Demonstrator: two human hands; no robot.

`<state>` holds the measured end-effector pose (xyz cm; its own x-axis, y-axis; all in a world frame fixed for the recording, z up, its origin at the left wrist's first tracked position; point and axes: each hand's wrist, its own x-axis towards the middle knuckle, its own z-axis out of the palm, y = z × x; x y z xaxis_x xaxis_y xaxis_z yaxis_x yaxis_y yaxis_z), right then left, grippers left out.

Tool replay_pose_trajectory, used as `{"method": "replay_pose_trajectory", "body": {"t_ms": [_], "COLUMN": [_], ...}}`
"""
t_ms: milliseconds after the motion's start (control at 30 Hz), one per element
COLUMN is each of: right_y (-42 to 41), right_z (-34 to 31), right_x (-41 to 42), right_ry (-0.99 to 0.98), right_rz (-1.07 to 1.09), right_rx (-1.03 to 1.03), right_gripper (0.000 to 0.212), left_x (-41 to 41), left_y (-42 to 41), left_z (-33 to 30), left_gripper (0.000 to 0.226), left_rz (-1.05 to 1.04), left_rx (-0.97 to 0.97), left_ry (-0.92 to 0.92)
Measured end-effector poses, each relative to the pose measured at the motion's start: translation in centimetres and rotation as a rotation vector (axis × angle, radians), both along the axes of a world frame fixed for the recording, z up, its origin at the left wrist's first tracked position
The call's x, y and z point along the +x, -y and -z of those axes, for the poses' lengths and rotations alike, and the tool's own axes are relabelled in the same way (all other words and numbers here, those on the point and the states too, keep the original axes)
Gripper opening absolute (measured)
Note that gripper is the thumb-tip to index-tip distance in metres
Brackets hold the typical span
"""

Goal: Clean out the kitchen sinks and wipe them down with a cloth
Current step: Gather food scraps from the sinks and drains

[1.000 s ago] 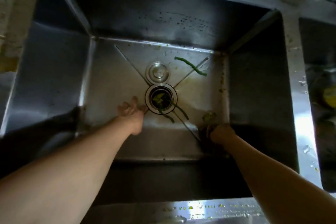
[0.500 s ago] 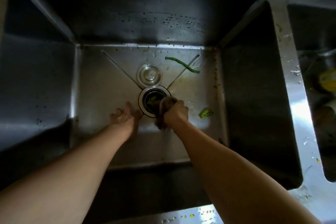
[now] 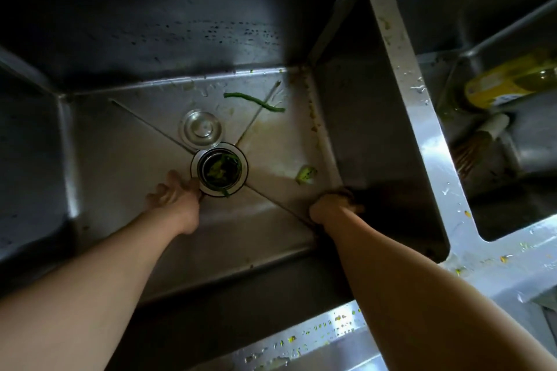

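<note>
nearest to me, the steel rim (image 3: 304,340) of the sink was speckled with water and small yellow-green scraps. both of my forearms reached down from it into the large left sink (image 3: 126,141).

my left hand (image 3: 176,194) lay on the basin floor just left of the drain (image 3: 219,169), fingers loosely spread, with one fingertip touching the drain's metal ring. it held nothing that i could see.

my right hand (image 3: 333,208) was down at the near right corner of the floor, fingers curled around something dark. it may have been the cloth, but the shadow there was too deep for me to tell.

the drain sat in the middle of the floor with green vegetable scraps (image 3: 221,170) caught in its basket, one strand hanging over the near edge of the ring. a pale green scrap (image 3: 306,174) lay on the floor to the right of the drain, near the right wall and apart from my right hand.

just beyond the drain, touching its far-left edge, the round metal stopper (image 3: 201,129) lay flat. farther on, a long green bean (image 3: 254,102) lay across one of the floor creases. yellowish stains ran along the right side of the floor, and droplets dotted the far wall.

to the right, past the divider (image 3: 422,117), the second sink (image 3: 518,196) held a yellow bottle (image 3: 509,81) on its side and a brush (image 3: 479,144) near it.
</note>
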<state>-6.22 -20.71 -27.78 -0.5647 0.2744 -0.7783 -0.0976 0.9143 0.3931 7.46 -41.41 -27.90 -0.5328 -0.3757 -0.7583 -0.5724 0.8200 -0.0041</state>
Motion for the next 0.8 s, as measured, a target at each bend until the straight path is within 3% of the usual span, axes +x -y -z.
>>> {"method": "replay_pose_trajectory", "body": {"t_ms": [100, 200, 333, 433, 533, 667, 800], "right_y": [0.9, 1.9, 5.5, 7.3, 8.2, 6.9, 3.5], "right_z": [1.5, 2.3, 2.1, 1.4, -0.1, -2.5, -4.6], "right_x": [0.5, 0.6, 1.6, 1.7, 1.0, 0.1, -0.4], "right_ry": [0.024, -0.088, -0.247, -0.188, -0.188, -0.255, -0.249], "right_rz": [0.102, 0.157, 0.294, 0.206, 0.188, 0.188, 0.145], "right_rx": [0.029, -0.012, -0.191, -0.461, -0.571, -0.577, -0.413], "right_gripper": [0.063, 0.065, 0.062, 0.055, 0.045, 0.041, 0.043], "left_x": [0.4, 0.5, 0.2, 0.0, 0.0, 0.9, 1.7], "left_y": [0.2, 0.2, 0.0, 0.5, 0.7, 0.9, 0.5], "left_z": [0.6, 0.6, 0.2, -0.3, -0.9, -1.8, -2.5], "left_gripper": [0.064, 0.07, 0.074, 0.077, 0.074, 0.06, 0.068], "left_rz": [0.056, 0.1, 0.074, 0.076, 0.076, 0.052, 0.055], "left_rx": [-0.025, -0.039, -0.007, 0.014, 0.037, 0.098, 0.133], "left_ry": [-0.016, -0.007, 0.042, 0.055, 0.052, 0.029, 0.02]}}
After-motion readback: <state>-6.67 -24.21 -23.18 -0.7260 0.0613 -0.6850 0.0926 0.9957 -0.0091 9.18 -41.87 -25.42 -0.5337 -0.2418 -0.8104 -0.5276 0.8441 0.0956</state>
